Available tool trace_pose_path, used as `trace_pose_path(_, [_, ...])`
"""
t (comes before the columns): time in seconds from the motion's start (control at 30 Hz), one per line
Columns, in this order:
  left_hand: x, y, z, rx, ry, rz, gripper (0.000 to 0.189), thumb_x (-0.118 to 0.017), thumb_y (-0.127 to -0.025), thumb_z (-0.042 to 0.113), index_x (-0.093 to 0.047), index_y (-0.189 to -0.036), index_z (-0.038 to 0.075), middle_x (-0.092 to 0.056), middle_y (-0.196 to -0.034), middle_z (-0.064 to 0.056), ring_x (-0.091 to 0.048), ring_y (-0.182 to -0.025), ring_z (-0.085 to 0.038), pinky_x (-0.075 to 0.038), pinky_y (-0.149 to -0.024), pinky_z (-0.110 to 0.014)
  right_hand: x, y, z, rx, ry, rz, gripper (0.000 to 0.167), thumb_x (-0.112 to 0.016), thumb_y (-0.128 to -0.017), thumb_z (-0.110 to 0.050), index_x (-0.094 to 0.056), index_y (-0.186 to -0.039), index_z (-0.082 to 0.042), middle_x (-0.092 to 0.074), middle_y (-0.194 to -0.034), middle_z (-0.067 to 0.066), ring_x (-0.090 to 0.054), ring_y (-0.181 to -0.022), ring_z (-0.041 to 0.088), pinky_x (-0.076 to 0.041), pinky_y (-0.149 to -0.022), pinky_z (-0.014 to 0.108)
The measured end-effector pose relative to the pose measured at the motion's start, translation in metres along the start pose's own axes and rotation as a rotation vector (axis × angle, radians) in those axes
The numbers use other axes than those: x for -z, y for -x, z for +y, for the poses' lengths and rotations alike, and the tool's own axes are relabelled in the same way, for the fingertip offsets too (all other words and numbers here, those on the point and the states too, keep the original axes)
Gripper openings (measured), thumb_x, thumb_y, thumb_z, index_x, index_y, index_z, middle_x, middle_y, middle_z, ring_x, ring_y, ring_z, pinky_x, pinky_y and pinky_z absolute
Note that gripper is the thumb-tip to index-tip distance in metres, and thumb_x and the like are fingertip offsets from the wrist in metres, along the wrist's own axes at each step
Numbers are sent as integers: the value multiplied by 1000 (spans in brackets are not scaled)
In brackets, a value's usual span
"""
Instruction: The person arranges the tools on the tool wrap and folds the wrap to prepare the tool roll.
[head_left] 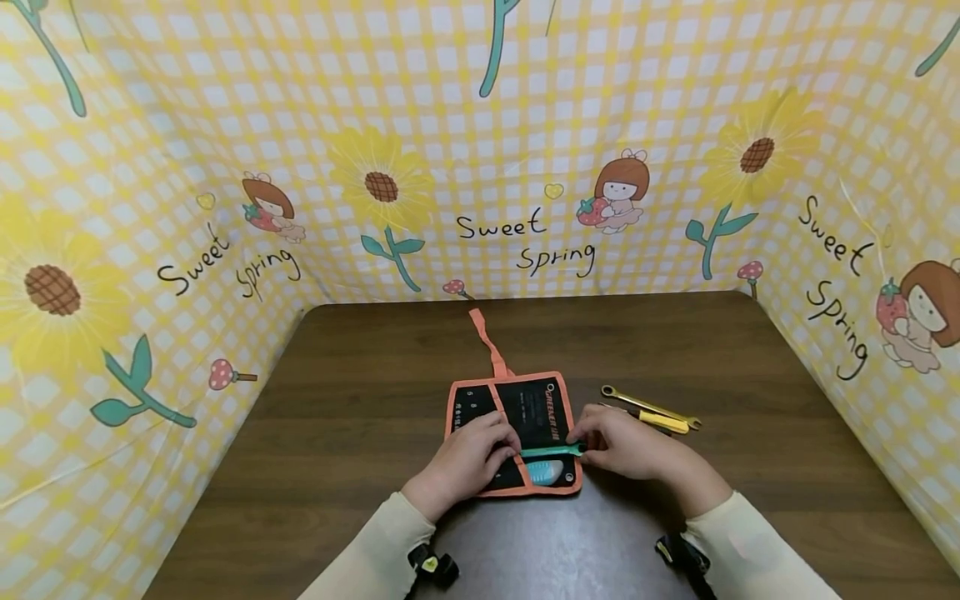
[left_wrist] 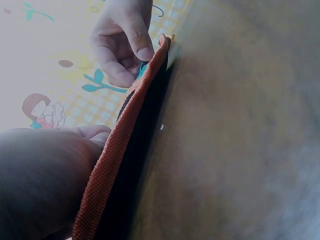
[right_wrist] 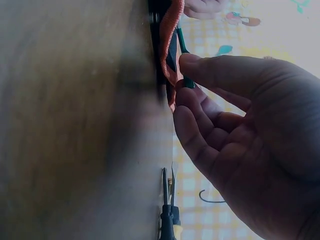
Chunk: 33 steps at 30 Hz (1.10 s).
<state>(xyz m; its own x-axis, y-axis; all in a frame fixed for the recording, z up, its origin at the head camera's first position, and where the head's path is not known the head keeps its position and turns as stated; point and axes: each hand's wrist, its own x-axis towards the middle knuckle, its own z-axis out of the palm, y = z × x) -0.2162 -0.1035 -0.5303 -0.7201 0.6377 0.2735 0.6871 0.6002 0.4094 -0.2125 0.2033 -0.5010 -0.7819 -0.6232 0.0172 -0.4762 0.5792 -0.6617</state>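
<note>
A black tool pouch (head_left: 528,412) with orange edging lies spread out on the table. Across it lies a slim green wrench (head_left: 547,452), its left end running under the orange strap (head_left: 521,472). My right hand (head_left: 626,442) pinches the wrench's right end between thumb and fingers, at the pouch's right edge. On the pouch's left part, my left hand (head_left: 474,450) holds the pouch by the strap, with the thumb beside the wrench's left end. A light-blue ribbed handle (head_left: 545,472) sits below the wrench, partly under the strap.
Right of the pouch lie a yellow combination wrench (head_left: 652,406) and a yellow-handled screwdriver (head_left: 663,421); two dark shafts show there in the right wrist view. An orange tie strap (head_left: 486,337) stretches back from the pouch. Patterned cloth walls (head_left: 525,167) border the wooden table (head_left: 337,400).
</note>
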Motion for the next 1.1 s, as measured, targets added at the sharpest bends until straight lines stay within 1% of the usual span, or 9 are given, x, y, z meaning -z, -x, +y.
trace_pose_path(0.13, [-1,0,0,-2,1,2,8,-72,-102,20,-70,-101,27,-58,-101,14,-59,-92,-4,-54,-84,-31,-1,-3,-3,-1,28,-10,22,-81,-92,-8,-79,-111,-19,-60,-96,-5,-57,-79,8,-53,-71,28])
trace_pose_path(0.33, [-1,1,-1,3,4,5,8,-71,-102,20,-70,-101,28,-58,-101,15,-59,-92,-4,-54,-83,-30,-2,-10,-5,30,68,-22,21,-81,-92,-8,-79,-110,-17,-59,-95,-6,-56,-78,8,-52,-71,28])
trace_pose_path(0.5, [0,0,-1,-2,11,3,7,-71,-102,20,-70,-101,27,-58,-102,15,-59,-92,-4,-54,-83,-31,-4,-13,-7,36,95,-37,21,-79,-92,-6,-78,-111,-15,-59,-99,-6,-56,-80,9,-51,-73,28])
trace_pose_path(0.73, [-2,-1,-1,-6,11,10,8,-72,-102,20,-70,-100,27,-58,-101,15,-59,-92,-4,-54,-84,-31,-5,-18,-10,83,89,-42,22,-78,-92,-1,-78,-111,-12,-62,-104,-4,-59,-83,10,-52,-74,28])
trace_pose_path(0.93, [-3,-1,-3,-17,17,12,9,-71,-102,20,-69,-101,28,-58,-101,15,-58,-91,-3,-53,-83,-30,-7,-21,-11,73,91,-54,22,-79,-92,-3,-78,-112,-12,-62,-103,-4,-58,-83,9,-52,-74,27])
trace_pose_path(1.1, [-3,-1,-3,-19,22,17,9,-71,-102,20,-70,-100,28,-58,-101,15,-58,-91,-3,-53,-82,-29,-8,-24,-12,86,94,-50,22,-79,-91,-3,-78,-111,-12,-63,-102,-4,-60,-83,9,-53,-74,27])
